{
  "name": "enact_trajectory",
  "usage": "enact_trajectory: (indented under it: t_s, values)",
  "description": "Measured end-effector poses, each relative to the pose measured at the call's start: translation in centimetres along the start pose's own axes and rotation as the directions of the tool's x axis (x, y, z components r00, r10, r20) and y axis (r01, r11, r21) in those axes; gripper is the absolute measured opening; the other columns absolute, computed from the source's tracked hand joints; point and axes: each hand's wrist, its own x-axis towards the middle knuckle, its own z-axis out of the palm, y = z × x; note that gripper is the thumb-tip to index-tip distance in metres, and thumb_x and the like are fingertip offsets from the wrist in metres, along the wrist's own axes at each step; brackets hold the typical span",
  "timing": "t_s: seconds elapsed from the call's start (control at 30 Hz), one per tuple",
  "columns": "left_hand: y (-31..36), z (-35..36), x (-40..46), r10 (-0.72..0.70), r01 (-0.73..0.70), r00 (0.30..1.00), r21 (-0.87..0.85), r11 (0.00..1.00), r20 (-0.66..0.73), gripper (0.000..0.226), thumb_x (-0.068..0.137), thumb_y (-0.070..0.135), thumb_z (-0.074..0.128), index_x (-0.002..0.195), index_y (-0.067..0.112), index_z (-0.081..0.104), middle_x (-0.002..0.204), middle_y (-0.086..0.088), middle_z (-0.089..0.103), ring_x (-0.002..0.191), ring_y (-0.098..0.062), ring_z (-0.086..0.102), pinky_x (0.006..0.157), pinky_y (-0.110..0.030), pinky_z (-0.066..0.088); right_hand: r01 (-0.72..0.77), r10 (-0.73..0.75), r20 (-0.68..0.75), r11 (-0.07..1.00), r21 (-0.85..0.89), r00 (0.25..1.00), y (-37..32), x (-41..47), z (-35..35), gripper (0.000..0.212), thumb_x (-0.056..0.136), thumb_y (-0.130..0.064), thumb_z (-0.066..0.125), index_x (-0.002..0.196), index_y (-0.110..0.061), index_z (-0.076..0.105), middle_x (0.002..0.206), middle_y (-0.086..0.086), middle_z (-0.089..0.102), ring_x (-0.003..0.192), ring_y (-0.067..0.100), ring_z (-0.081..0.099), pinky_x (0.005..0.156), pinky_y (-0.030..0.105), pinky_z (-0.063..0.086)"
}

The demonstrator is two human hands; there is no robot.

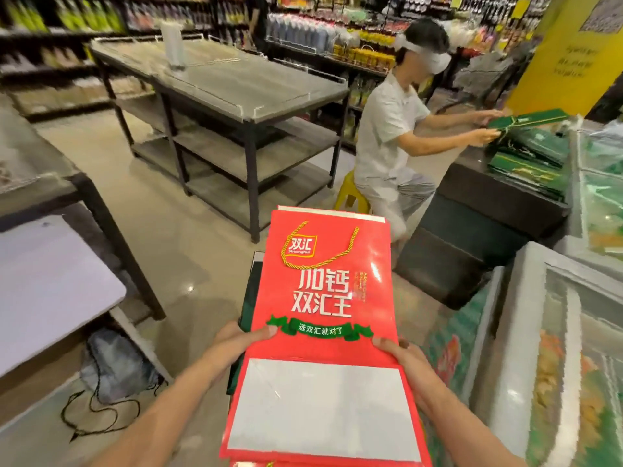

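Head view: both hands are holding a flat-folded red bag (323, 291) out in front, above the floor. Its gold cord handle (320, 254) is lying on the printed face at the far end & the pale base panel (320, 406) is lying folded flat at the near end.

The left grip (236, 338) is pinching the bag's left edge, thumb on top of the face, fingers going under & out of sight. The right grip (401, 357) is doing the same on the right edge, just above the base fold. Both are closing on the card, neither one slack.

A dark green stack (248, 298) is showing under the bag's left side; can't tell what it's resting on.

Further off, another person (387, 129) is sitting on a yellow stool (350, 193), working a green bag (526, 119) over a pile of green bags (529, 163) on a dark table (499, 203). A freezer chest (515, 332) is running along the right.

Step in hand, prob.: handling one flat bag, ready for opening up or stacking. The next move is prob. calling for one grip to be shifting to the base fold or the mouth while the other is keeping the bag level, w/o creasing the glossy face or snagging the cord.
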Motion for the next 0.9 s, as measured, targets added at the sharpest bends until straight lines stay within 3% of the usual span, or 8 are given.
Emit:
enact_trajectory:
  t_s: [0.13, 0.23, 0.3, 0.47, 0.53, 0.63, 0.77, 0.9]
  values:
    - [2.9, -0.8, 4.7, 0.025, -0.033, 0.994, -0.069, 0.997, -0.107, 0.024, 0.081, 0.023, 0.076, 0.101, 0.015, 0.068, 0.085, 0.002, 0.076, 0.08, -0.014, 0.073, 0.061, -0.016, 0.053, 0.021, -0.006, 0.136, 0.994, -0.104, 0.991, -5.9, 8.4, 1.7, 0.06, 0.062, -0.028, 0.082, 0.112, -0.006, 0.056, 0.091, 0.019, 0.073, 0.081, 0.037, 0.071, 0.072, 0.044, 0.058]
    - [4.9, -2.5, 8.3, 0.046, -0.072, 0.974, -0.108, 0.992, -0.221, 0.063, 0.052, 0.048, 0.084, 0.106, 0.019, 0.068, 0.095, 0.0, 0.075, 0.091, -0.019, 0.072, 0.078, -0.028, 0.055, 0.041, -0.008, 0.217, 0.988, -0.148, 0.976, -10.3, 14.4, 4.0, 0.055, 0.066, -0.024, 0.08, 0.111, -0.004, 0.056, 0.091, 0.02, 0.073, 0.076, 0.034, 0.071, 0.061, 0.036, 0.058]
    - [5.9, -4.1, 10.1, 0.032, -0.073, 0.96, -0.135, 0.988, -0.279, 0.073, 0.044, 0.05, 0.083, 0.108, 0.017, 0.068, 0.098, -0.002, 0.075, 0.091, -0.02, 0.072, 0.085, -0.034, 0.054, 0.048, 0.011, 0.291, 0.979, -0.198, 0.957, -12.5, 17.7, 6.4, 0.059, 0.064, -0.023, 0.079, 0.114, -0.001, 0.058, 0.093, 0.02, 0.073, 0.073, 0.031, 0.071, 0.056, 0.032, 0.056]
    - [7.3, -10.5, 16.8, -0.114, 0.023, 0.886, -0.203, 0.979, -0.449, 0.073, 0.036, 0.058, 0.089, 0.088, 0.01, 0.071, 0.09, -0.004, 0.075, 0.091, -0.031, 0.071, 0.091, -0.044, 0.052, 0.055, 0.046, 0.382, 0.967, -0.248, 0.923, -17.1, 26.9, 13.9, 0.076, 0.043, -0.03, 0.083, 0.11, -0.001, 0.062, 0.093, 0.02, 0.073, 0.071, 0.028, 0.071, 0.057, 0.03, 0.055]
    - [7.8, -13.7, 19.9, -0.152, 0.047, 0.86, -0.22, 0.974, -0.487, 0.08, 0.036, 0.061, 0.09, 0.09, 0.004, 0.07, 0.089, -0.007, 0.075, 0.091, -0.034, 0.07, 0.091, -0.048, 0.052, 0.065, 0.052, 0.412, 0.962, -0.267, 0.91, -18.7, 30.7, 17.3, 0.074, 0.043, -0.029, 0.083, 0.109, -0.002, 0.063, 0.092, 0.019, 0.073, 0.069, 0.027, 0.071, 0.055, 0.028, 0.054]
    - [10.6, -18.0, 24.0, -0.128, 0.009, 0.855, -0.232, 0.973, -0.503, 0.056, 0.054, 0.044, 0.09, 0.093, 0.009, 0.072, 0.085, -0.007, 0.076, 0.088, -0.029, 0.071, 0.083, -0.037, 0.056, 0.066, 0.071, 0.434, 0.954, -0.292, 0.898, -21.3, 36.3, 23.0, 0.079, 0.041, -0.034, 0.083, 0.11, -0.002, 0.063, 0.095, 0.019, 0.073, 0.075, 0.031, 0.071, 0.06, 0.031, 0.056]
    - [14.4, -24.8, 29.3, -0.073, -0.057, 0.862, -0.24, 0.969, -0.501, 0.079, 0.039, 0.052, 0.087, 0.103, 0.01, 0.071, 0.095, -0.01, 0.075, 0.089, -0.028, 0.072, 0.088, -0.042, 0.054, 0.083, 0.077, 0.46, 0.945, -0.318, 0.885, -25.2, 42.6, 30.6, 0.069, 0.05, -0.031, 0.084, 0.11, -0.004, 0.063, 0.094, 0.017, 0.074, 0.078, 0.031, 0.071, 0.063, 0.032, 0.056]
    - [18.2, -31.2, 33.8, -0.08, -0.047, 0.87, -0.243, 0.969, -0.486, 0.076, 0.045, 0.052, 0.084, 0.108, 0.013, 0.067, 0.097, -0.008, 0.075, 0.089, -0.027, 0.072, 0.088, -0.045, 0.055, 0.091, 0.077, 0.48, 0.944, -0.316, 0.874, -28.9, 47.5, 37.4, 0.056, 0.059, -0.024, 0.079, 0.109, -0.005, 0.063, 0.093, 0.017, 0.074, 0.074, 0.03, 0.072, 0.059, 0.03, 0.056]
